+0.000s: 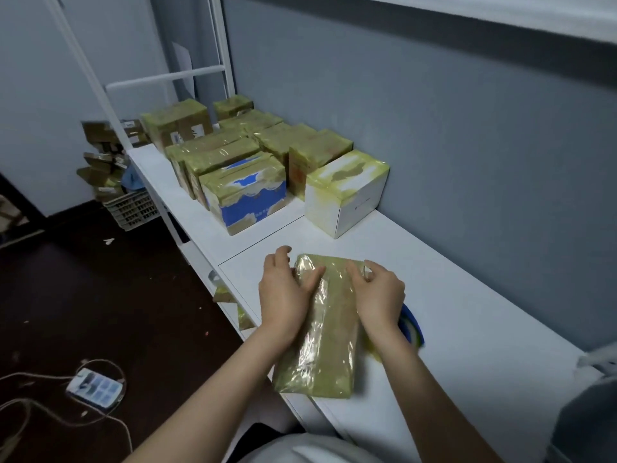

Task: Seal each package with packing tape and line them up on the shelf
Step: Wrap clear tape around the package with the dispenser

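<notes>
The tape-wrapped package [320, 345] lies flat at the near edge of the white shelf [467, 312], held at its far end by both hands. The left hand [287, 292] curls its fingers round the left edge, thumb across the top; the right hand [377, 295] pinches the far right corner with curled fingers. The sealed packages [233, 162] stand in rows farther along the shelf
</notes>
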